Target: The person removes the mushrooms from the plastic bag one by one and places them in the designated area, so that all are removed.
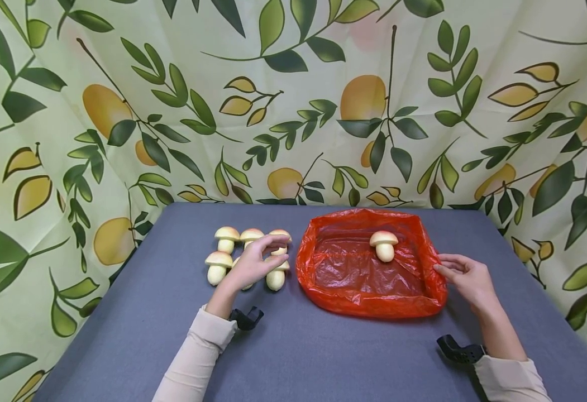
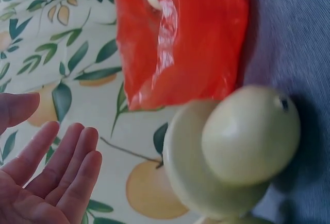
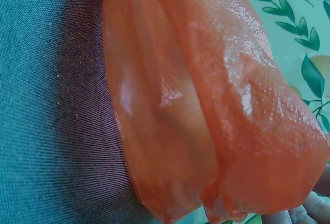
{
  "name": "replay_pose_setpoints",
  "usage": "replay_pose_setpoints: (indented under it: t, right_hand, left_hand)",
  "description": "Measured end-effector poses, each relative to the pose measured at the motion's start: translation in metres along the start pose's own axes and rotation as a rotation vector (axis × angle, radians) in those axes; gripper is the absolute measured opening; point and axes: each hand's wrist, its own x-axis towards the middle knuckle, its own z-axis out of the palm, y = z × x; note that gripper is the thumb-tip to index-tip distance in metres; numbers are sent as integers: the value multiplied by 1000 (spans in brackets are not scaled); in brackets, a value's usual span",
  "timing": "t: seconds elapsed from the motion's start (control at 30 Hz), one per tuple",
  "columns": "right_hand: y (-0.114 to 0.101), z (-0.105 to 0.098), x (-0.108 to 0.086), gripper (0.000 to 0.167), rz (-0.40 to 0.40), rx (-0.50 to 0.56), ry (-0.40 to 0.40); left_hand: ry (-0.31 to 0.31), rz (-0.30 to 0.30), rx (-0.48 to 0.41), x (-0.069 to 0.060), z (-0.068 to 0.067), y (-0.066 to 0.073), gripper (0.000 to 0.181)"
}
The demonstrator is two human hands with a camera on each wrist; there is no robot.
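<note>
Several toy mushrooms (image 1: 217, 267) with cream stems and pale yellow caps stand in two rows on the table's left side. My left hand (image 1: 258, 261) hovers over the right part of these rows, fingers extended and holding nothing; it hides some of them. In the left wrist view, a mushroom (image 2: 250, 136) looms close, apart from the fingers (image 2: 77, 183). A red plastic bag (image 1: 373, 307) lies with its mouth spread wide, and one mushroom (image 1: 385, 248) sits inside. My right hand (image 1: 469, 278) pinches the bag's right rim; its fingertips are partly hidden behind the plastic in the right wrist view.
A blue-grey cloth covers the table (image 1: 323, 363). Behind and beside it hangs a leaf-and-fruit patterned curtain (image 1: 293, 111). Each wrist wears a black strap (image 1: 247, 318).
</note>
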Motion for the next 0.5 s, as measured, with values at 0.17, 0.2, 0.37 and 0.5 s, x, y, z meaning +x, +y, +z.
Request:
replay_pose_setpoints:
  t: [0.17,0.2,0.37,0.5]
  right_hand:
    - [0,-1,0,49,3,6,7]
    - [0,-1,0,49,4,7,7]
    - [0,-2,0,47,3,10,5]
    - [0,-3,-1,43,6,19,5]
  left_hand:
    - [-45,-40,-5,6,11,3,42]
    - [-57,-46,-3,8,13,3,43]
    - [-97,-41,21,13,24,4,43]
    - [-120,-18,38,18,32,6,41]
